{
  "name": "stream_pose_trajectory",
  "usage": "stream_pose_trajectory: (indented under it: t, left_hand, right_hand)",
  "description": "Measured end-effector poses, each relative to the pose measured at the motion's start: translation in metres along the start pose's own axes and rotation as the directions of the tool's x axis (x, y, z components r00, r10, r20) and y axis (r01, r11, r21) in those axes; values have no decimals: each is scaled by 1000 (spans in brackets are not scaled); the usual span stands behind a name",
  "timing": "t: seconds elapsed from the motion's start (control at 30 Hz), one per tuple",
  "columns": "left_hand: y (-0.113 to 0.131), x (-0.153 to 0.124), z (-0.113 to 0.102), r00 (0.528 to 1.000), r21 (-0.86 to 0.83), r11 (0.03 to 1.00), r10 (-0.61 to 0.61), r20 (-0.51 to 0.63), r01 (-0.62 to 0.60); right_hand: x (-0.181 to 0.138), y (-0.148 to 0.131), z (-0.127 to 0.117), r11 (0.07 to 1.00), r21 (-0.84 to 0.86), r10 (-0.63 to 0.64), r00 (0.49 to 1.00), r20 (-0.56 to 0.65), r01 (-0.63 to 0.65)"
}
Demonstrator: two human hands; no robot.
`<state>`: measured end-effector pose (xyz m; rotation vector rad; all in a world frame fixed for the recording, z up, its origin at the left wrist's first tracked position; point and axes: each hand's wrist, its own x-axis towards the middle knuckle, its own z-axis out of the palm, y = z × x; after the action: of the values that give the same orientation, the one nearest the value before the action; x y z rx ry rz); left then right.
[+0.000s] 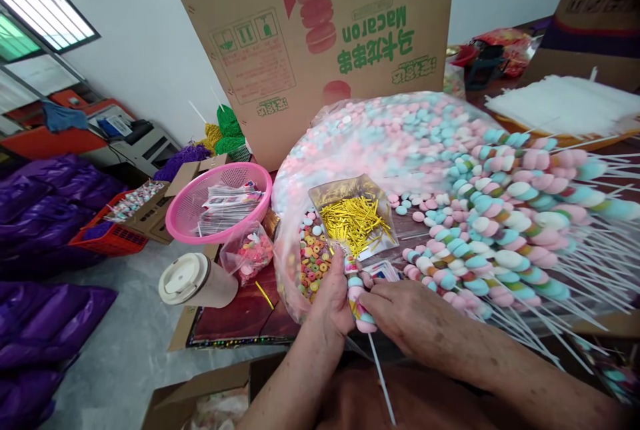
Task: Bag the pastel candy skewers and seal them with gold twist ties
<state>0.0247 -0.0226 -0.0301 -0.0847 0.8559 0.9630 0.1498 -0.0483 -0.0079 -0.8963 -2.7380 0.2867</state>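
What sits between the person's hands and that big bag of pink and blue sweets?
A clear packet of gold twist ties, seen in the head view.

The single head camera looks forward and down, close above the left hand (334,300) and right hand (417,323), toward a carton (310,37).

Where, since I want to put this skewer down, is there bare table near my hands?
The bare dark tabletop between the lidded cup and your left hand, bar one gold tie. A smaller gap lies between the bag of gold ties and the skewer pile, dotted with loose candies. The right side is crowded with skewers.
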Motion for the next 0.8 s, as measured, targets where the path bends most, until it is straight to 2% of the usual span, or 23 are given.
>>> stream_pose_trajectory:
  t: [0.13, 0.23, 0.37, 0.57, 0.63, 0.7, 0.8]
  left_hand:
    - [0, -2, 1, 1000, -24, 1000, -9, -3, 9]
    - [1, -1, -3, 1000, -42, 999, 4, -9, -4]
    - [0, 3, -10, 999, -43, 998, 35, -7, -36]
    - [0, 1, -9, 996, -63, 995, 81, -24, -82]
    - [1, -1, -6, 995, -58, 994, 91, -30, -93]
    - [1, -3, -3, 995, -47, 994, 93, -39, -95]
    - [1, -4, -3, 997, -39, 996, 75, -35, -76]
  right_hand:
    - [-1, 1, 2, 1000, -2, 2, 1000, 2, -2]
    - [0, -2, 6, 999, -43, 16, 998, -55, -18]
    - [1, -8, 8, 997, -8, 70, 991, -118, -71]
    - [8, -11, 6, 993, -41, 119, 986, 115, -115]
    - [11, -10, 7, 993, -37, 114, 981, 155, -110]
    - [11, -8, 9, 995, -17, 96, 985, 145, -95]
    - [9, -5, 18, 995, 28, 91, 994, 56, -92]
